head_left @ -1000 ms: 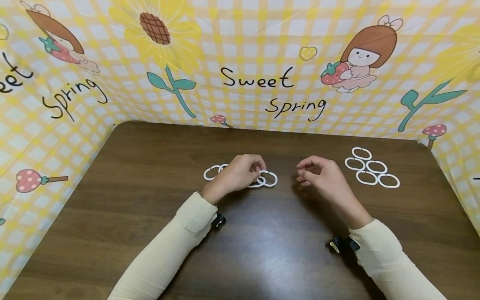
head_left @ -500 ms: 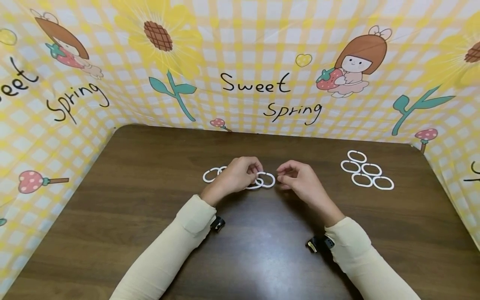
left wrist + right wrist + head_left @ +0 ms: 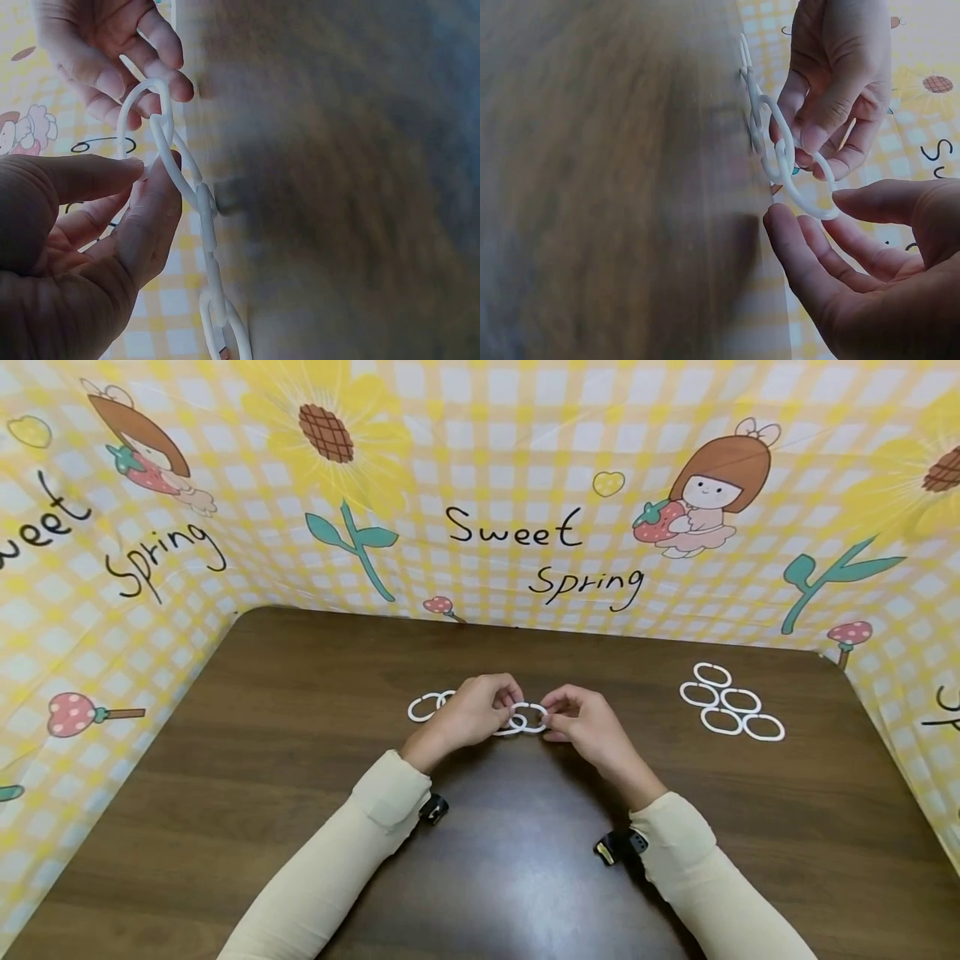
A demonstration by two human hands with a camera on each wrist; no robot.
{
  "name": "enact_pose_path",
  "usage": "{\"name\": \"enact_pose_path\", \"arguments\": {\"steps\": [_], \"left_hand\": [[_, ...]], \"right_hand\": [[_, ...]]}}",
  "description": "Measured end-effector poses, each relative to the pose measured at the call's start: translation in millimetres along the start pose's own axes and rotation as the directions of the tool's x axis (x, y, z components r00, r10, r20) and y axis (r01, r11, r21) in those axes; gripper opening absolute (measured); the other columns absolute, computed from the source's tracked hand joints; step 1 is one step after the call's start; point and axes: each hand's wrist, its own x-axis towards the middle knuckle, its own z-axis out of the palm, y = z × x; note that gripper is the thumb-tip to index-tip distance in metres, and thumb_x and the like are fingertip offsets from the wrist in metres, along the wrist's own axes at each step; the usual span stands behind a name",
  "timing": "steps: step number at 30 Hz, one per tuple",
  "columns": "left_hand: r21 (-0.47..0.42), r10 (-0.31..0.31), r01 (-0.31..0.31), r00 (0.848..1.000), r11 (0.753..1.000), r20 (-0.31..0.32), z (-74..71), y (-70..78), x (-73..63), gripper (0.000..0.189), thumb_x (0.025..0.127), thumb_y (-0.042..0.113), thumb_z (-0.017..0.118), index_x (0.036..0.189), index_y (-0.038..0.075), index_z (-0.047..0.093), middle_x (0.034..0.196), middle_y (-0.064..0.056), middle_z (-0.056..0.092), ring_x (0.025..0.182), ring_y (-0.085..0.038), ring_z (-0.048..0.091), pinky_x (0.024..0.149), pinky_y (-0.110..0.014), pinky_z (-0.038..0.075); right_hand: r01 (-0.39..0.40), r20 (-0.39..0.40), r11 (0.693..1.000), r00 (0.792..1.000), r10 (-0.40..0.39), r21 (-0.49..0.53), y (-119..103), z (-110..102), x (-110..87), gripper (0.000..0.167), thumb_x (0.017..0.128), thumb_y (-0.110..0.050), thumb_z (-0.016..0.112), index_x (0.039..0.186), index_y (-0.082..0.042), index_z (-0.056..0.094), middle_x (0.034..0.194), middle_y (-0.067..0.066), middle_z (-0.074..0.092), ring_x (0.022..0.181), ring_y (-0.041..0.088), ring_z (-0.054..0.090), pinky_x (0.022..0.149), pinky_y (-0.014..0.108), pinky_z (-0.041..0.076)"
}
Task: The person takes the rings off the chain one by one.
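Note:
A chain of white plastic links (image 3: 208,217) lies on the table, partly covered by my left hand (image 3: 468,710). That hand pinches the chain's right-end link (image 3: 806,211) between thumb and fingers and holds it raised and tilted. My right hand (image 3: 592,722) is at the opposite side of this same link. Its thumb touches the rim in the right wrist view, with the other fingers curved just beneath. The end link passes through a second link, which hangs down toward the rest of the chain.
Several loose white links (image 3: 765,740) lie in a cluster at the table's back right. The brown wooden table (image 3: 315,793) is bordered by a yellow checked cloth wall (image 3: 495,477) at the back and sides. Black wrist cameras (image 3: 432,810) sit at both sleeves.
My right hand has moved left from beside the loose links up to the chain's end link, and its fingers now meet that link. The left hand has stayed almost in place.

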Motion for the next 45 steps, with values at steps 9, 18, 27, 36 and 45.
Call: {"name": "enact_pose_path", "arguments": {"steps": [9,18,27,36,45], "left_hand": [[-0.018,-0.021,0.022,1.000,1.000,0.005,-2.0,-1.5,-0.7,0.013,0.098,0.002,0.063,0.107,0.004,0.071,0.091,-0.005,0.068,0.084,-0.015,0.061,0.076,-0.024,0.049],[-0.052,-0.032,0.032,0.999,0.998,0.011,-4.6,-3.6,-3.0,0.013,0.099,0.003,0.062,0.108,0.003,0.070,0.091,-0.006,0.067,0.080,-0.015,0.060,0.071,-0.023,0.048],[-0.047,-0.042,0.042,0.999,0.998,0.004,-7.9,-4.1,-5.6,0.012,0.099,0.005,0.063,0.109,0.004,0.070,0.092,-0.005,0.068,0.080,-0.014,0.061,0.071,-0.023,0.048],[-0.045,-0.016,0.014,0.999,0.999,-0.032,-14.8,-3.9,-11.7,0.014,0.096,0.006,0.069,0.111,0.007,0.069,0.096,-0.006,0.071,0.085,-0.015,0.064,0.076,-0.025,0.051],[-0.020,-0.003,0.003,1.000,1.000,-0.019,-19.1,-7.5,-23.3,0.016,0.092,0.004,0.075,0.107,0.003,0.071,0.091,-0.005,0.070,0.084,-0.014,0.064,0.075,-0.024,0.052]], "right_hand": [[-0.012,0.001,0.998,1.000,0.012,0.061,-0.1,5.2,3.5,0.018,0.096,0.010,0.061,0.113,0.016,0.063,0.097,0.014,0.063,0.084,0.013,0.068,0.080,0.033,0.064],[-0.005,-0.010,0.996,1.000,0.006,0.093,-0.5,6.7,6.4,0.019,0.095,0.011,0.060,0.112,0.018,0.062,0.093,0.011,0.063,0.081,0.014,0.070,0.077,0.030,0.064],[-0.007,-0.020,0.993,1.000,0.009,0.118,-5.2,8.0,6.5,0.019,0.094,0.012,0.059,0.111,0.019,0.061,0.090,0.010,0.063,0.078,0.015,0.071,0.074,0.029,0.064],[-0.003,-0.038,0.993,0.999,0.008,0.120,-8.7,4.3,5.1,0.018,0.095,0.012,0.060,0.112,0.018,0.062,0.090,0.010,0.062,0.077,0.015,0.070,0.072,0.028,0.064],[-0.012,-0.046,0.991,0.999,0.019,0.136,-10.6,2.0,5.1,0.020,0.096,0.011,0.061,0.114,0.020,0.060,0.090,0.009,0.061,0.075,0.014,0.070,0.072,0.027,0.063]]}}
